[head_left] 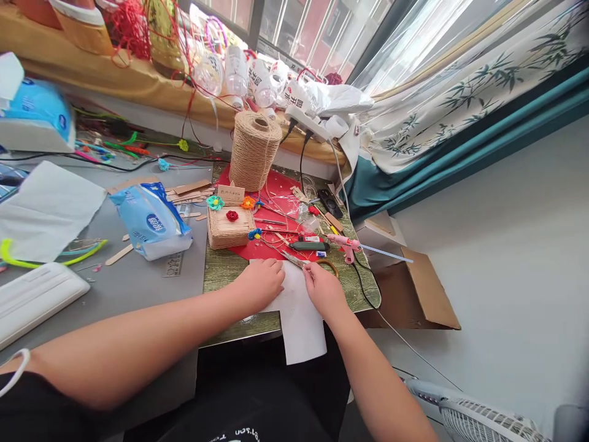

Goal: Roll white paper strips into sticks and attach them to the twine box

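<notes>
A white sheet of paper [301,325] lies at the table's front edge, with a strip hanging over it. My left hand [262,283] rests palm down on the paper's left part, fingers stretched out and nothing held. On the right, my right hand [326,291] is closed, thumb and forefinger pinched at the middle of a pair of scissors [293,259]. The blades point up and left above the paper, and the orange-brown handle loops show behind my fingers. Just beyond my left hand stands a twine-wrapped box [230,228] decorated with small flowers.
A large twine spool [255,150] stands on red paper [239,250]. A pink glue gun [344,244] and a dark green utility knife [309,245] lie to the right. A tissue pack [151,218] sits left. A cardboard box [414,294] stands beside the table.
</notes>
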`<state>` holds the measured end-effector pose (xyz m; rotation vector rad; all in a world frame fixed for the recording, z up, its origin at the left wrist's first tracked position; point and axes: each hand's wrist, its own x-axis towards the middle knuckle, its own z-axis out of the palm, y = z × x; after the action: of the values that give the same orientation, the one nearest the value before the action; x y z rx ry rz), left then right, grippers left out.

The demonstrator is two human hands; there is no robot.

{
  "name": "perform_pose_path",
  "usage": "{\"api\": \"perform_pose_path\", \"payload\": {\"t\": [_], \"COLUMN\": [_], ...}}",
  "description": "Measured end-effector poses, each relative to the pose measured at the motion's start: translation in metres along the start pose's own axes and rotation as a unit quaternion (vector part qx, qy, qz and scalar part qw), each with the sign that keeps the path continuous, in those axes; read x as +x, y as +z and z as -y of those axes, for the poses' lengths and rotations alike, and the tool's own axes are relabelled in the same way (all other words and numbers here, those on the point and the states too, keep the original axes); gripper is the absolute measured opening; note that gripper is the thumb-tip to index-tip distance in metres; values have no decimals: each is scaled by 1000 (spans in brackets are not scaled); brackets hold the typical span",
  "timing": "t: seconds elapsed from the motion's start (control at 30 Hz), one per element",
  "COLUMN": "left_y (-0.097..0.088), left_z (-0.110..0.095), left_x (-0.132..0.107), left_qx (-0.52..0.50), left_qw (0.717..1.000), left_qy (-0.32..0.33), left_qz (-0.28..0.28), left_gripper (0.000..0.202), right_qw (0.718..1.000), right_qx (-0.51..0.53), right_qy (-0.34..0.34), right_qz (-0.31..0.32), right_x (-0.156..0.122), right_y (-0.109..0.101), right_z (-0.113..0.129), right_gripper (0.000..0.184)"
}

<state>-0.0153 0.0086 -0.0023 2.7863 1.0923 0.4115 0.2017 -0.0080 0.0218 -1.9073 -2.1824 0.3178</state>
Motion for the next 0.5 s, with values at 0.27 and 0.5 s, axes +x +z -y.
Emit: {"api": "perform_pose_path", "payload": {"t": [0.27,0.5], "left_y": [1,3], "left_z": [1,1], "left_x": [-2,-2], "left_qx": [-2,-8], "left_qw": [1000,1000], "left_qy": [-6,-14], "left_qz": [-19,-16], "left_gripper": [48,50], "right_qw": [997,987], "right_qx": [-55,-133], "right_qy": [-34,-50], "right_qz": [29,72], "right_x": [1,7], "right_y": [16,15], "right_z": [5,13], "right_gripper": [14,15]}}
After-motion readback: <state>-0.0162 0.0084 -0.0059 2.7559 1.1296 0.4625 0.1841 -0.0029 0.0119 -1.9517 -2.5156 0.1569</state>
